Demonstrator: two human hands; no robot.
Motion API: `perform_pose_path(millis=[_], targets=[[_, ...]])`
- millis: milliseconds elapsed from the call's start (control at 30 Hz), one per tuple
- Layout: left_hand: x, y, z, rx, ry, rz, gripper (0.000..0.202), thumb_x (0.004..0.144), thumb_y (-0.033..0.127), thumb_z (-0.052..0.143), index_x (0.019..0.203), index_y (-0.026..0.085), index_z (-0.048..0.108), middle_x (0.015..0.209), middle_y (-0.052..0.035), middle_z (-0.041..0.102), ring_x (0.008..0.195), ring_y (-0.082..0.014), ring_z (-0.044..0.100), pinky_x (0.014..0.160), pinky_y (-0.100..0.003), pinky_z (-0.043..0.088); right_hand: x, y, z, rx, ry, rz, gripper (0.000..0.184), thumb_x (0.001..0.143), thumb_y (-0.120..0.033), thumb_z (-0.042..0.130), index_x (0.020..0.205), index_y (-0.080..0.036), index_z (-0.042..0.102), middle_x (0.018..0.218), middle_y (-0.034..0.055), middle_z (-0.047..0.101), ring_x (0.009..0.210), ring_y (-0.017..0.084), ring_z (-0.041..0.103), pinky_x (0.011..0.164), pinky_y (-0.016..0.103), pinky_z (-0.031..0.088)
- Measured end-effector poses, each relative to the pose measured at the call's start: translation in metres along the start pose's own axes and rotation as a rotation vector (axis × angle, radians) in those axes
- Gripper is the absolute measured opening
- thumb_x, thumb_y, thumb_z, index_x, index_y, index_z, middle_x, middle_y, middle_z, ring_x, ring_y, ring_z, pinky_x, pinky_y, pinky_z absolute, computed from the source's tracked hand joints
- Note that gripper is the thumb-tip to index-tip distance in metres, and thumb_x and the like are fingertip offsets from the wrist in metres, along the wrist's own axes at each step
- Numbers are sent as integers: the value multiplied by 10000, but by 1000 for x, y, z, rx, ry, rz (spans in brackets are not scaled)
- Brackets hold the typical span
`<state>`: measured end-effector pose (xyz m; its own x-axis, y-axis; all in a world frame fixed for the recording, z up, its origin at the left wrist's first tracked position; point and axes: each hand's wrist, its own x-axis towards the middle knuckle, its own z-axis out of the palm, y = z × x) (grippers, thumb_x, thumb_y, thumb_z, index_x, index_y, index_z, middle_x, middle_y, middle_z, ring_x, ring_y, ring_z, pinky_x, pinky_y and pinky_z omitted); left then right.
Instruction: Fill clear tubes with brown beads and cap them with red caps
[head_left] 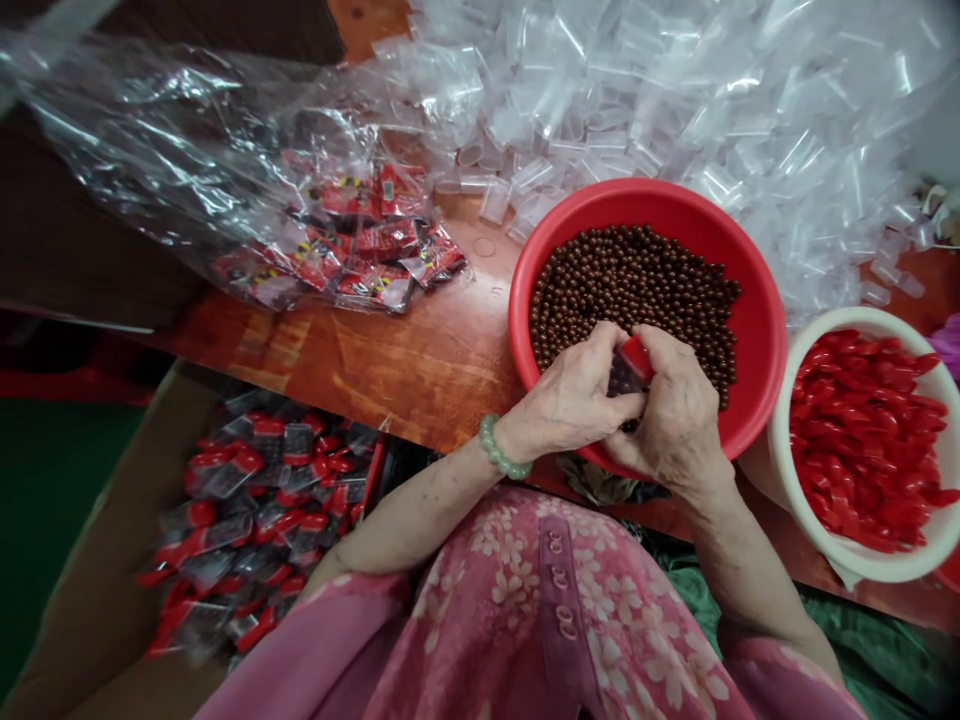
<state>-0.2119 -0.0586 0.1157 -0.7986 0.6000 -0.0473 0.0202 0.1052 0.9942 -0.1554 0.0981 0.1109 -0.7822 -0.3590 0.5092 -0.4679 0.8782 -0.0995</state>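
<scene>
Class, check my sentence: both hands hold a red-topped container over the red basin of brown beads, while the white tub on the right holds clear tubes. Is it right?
The contents are wrong: in the head view, the white tub holds glossy red pieces. The rest stands: the left hand and right hand hold a red-topped container over the red basin of brown beads.

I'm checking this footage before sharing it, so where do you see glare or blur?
Head view: glints streak the plastic bag, and a pale sheen lies on the table; the clear containers turn hazy toward the top right; the red-capped containers at lower left look soft; the left hand and right hand read fairly clearly.
</scene>
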Motion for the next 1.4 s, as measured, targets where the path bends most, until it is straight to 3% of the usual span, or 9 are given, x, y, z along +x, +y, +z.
perform_pose_path(millis=[133,300,533,767,967,1233,1400], targets=[[2,-3,1,16,-11,3,282,767,225,679,959,212,473,867,4,589,837,-176,563,780,-351,468,4,2,-3,38,-15,-45,768,864,-335,582,1555,-139,310,1297,210,652,1179,352,664,901,510,600],[4,-4,-1,-7,-50,-13,268,783,265,692,940,208,483,900,-9,584,826,-173,553,787,-366,474,4,6,-8,82,-109,-24,782,862,-325,626,1560,-165,311,1364,199,622,1246,336,640,954,492,604],[3,-1,-2,-12,-61,-23,245,790,242,688,939,214,496,876,4,591,801,-164,565,756,-351,492,4,8,-2,-22,50,-72,617,905,-351,589,1468,-155,429,1166,159,712,1046,300,723,824,435,621],[1,1,-5,-45,-52,-26,324,755,256,715,988,221,494,909,-26,634,852,-206,608,786,-381,508,7,6,-3,-39,66,-104,592,872,-329,634,1409,-118,498,1131,174,741,1036,298,738,824,409,628],[1,1,-2,2,3,-24,338,741,223,723,975,226,480,898,-9,639,830,-185,624,770,-353,520,10,7,-1,-16,56,-106,566,854,-333,623,1369,-122,516,1125,170,745,1018,294,749,840,407,647],[1,2,7,192,137,0,304,752,230,700,872,230,420,840,-10,643,811,-187,646,771,-335,517,-1,6,0,-22,-25,-8,761,842,-272,542,1550,-117,311,1370,242,604,1252,369,623,940,524,597],[-1,2,15,353,167,11,291,771,266,689,874,231,419,844,-34,658,837,-218,676,788,-353,525,-7,5,4,-12,-1,51,685,760,-240,565,1419,-137,410,1182,194,609,1080,343,614,866,525,588]])
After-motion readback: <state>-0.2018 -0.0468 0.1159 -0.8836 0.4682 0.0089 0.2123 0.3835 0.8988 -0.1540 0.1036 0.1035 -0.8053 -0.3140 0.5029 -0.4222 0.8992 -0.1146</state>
